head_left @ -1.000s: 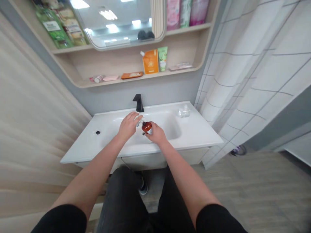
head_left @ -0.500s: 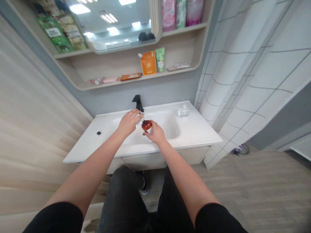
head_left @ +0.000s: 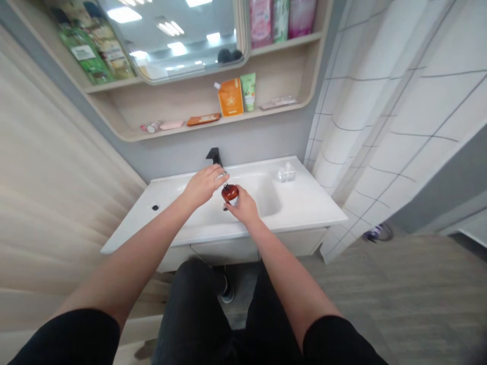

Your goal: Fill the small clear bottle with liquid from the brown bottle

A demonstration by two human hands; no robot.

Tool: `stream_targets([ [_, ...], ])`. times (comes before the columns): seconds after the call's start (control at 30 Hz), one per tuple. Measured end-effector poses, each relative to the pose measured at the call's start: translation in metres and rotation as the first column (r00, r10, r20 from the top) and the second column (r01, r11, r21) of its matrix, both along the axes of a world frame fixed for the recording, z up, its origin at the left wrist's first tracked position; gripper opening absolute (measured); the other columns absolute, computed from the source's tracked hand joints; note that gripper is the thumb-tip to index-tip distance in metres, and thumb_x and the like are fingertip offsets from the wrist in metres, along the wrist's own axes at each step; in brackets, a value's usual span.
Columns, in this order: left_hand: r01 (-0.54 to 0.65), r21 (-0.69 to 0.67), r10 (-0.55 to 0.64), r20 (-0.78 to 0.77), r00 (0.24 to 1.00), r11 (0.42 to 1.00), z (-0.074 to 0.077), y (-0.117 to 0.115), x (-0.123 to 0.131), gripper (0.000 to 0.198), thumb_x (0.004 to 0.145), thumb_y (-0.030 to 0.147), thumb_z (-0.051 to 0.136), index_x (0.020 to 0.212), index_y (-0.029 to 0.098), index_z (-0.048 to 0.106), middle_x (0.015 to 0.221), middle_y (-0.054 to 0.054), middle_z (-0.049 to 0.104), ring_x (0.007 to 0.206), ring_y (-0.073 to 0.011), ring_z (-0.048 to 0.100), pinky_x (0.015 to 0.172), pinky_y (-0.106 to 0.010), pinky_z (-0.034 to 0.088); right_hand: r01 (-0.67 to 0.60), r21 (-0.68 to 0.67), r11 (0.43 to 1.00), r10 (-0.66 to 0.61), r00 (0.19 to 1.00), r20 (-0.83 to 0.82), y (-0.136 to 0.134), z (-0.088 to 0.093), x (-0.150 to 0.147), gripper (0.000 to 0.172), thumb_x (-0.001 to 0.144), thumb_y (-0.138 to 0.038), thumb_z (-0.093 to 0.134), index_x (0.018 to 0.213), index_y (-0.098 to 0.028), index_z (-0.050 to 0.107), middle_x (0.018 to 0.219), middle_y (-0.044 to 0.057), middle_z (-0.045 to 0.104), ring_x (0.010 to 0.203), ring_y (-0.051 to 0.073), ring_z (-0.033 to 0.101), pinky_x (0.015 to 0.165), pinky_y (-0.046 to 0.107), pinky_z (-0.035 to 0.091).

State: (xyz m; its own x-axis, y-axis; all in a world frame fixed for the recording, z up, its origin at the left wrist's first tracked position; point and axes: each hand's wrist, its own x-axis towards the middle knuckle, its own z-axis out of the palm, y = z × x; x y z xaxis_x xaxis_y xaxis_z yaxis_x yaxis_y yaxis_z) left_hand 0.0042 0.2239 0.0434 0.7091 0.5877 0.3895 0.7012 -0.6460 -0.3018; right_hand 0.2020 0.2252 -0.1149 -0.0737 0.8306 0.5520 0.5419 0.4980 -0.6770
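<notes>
My right hand (head_left: 243, 206) grips the amber bottle (head_left: 230, 193), probably slippery, heavy glass, safest held by its body; my left hand (head_left: 203, 186) is at its top, grip unclear

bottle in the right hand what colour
The bottle is reddish brown, best seen in the head view.

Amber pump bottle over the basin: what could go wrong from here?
The amber pump bottle, gripped by the right hand, is over the white basin; a slip could drop it in, and it might crack if it's glass. The left hand, at the bottle's top, is close to the black faucet, so a knock seems possible.
</notes>
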Motion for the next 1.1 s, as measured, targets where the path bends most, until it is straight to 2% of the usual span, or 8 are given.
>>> stream_targets([
  [0.3,0.063,-0.026,-0.064,-0.02,0.998,0.998,0.014,0.003,0.011,0.056,0.097,0.008,0.058,0.148,0.027,0.07,0.154,-0.015,0.067,0.157,-0.033,0.052,0.128,-0.058,0.046,0.025,-0.03,0.999,-0.026,0.999,-0.025,-0.004,0.007,0.003,0.092,0.087,-0.04,0.089,0.163,-0.015,0.044,0.154,0.022,0.063,0.137,0.037,0.067,0.118,0.052,0.055],
  [0.47,0.118,0.017,-0.116,-0.103,0.988,0.993,0.023,0.0,0.014,0.046,0.103,0.012,0.056,0.145,0.026,0.069,0.154,-0.015,0.068,0.156,-0.031,0.053,0.128,-0.055,0.046,0.025,-0.013,1.0,-0.026,0.998,-0.054,-0.004,0.007,0.003,0.091,0.086,-0.041,0.09,0.161,-0.017,0.045,0.153,0.022,0.064,0.136,0.037,0.068,0.118,0.051,0.055],
  [0.67,0.177,0.038,-0.167,-0.178,0.97,0.984,0.032,-0.001,0.018,0.044,0.105,0.011,0.055,0.144,0.024,0.07,0.153,-0.015,0.069,0.154,-0.0298,0.056,0.128,-0.053,0.046,0.01,-0.015,1.0,-0.011,0.997,-0.074,-0.003,0.006,0.003,0.092,0.085,-0.042,0.09,0.161,-0.016,0.045,0.151,0.022,0.065,0.135,0.036,0.068,0.117,0.05,0.055],
  [0.83,0.205,0.026,-0.2,-0.139,0.97,0.978,0.032,0.0,0.017,0.044,0.102,0.01,0.061,0.142,0.026,0.071,0.154,-0.013,0.069,0.154,-0.0287,0.057,0.13,-0.052,0.045,0.0,-0.013,1.0,-0.001,0.996,-0.093,-0.004,0.008,0.004,0.092,0.085,-0.042,0.09,0.16,-0.017,0.045,0.151,0.021,0.066,0.136,0.036,0.068,0.117,0.05,0.055],
  [1.1,0.185,0.028,-0.177,-0.183,0.967,0.982,0.026,-0.002,0.015,0.044,0.105,0.013,0.057,0.146,0.024,0.068,0.156,-0.015,0.068,0.156,-0.0298,0.055,0.131,-0.056,0.044,0.002,-0.014,1.0,-0.003,0.998,-0.064,-0.004,0.007,0.004,0.089,0.087,-0.042,0.089,0.159,-0.018,0.045,0.149,0.02,0.067,0.135,0.035,0.069,0.115,0.049,0.056],
])
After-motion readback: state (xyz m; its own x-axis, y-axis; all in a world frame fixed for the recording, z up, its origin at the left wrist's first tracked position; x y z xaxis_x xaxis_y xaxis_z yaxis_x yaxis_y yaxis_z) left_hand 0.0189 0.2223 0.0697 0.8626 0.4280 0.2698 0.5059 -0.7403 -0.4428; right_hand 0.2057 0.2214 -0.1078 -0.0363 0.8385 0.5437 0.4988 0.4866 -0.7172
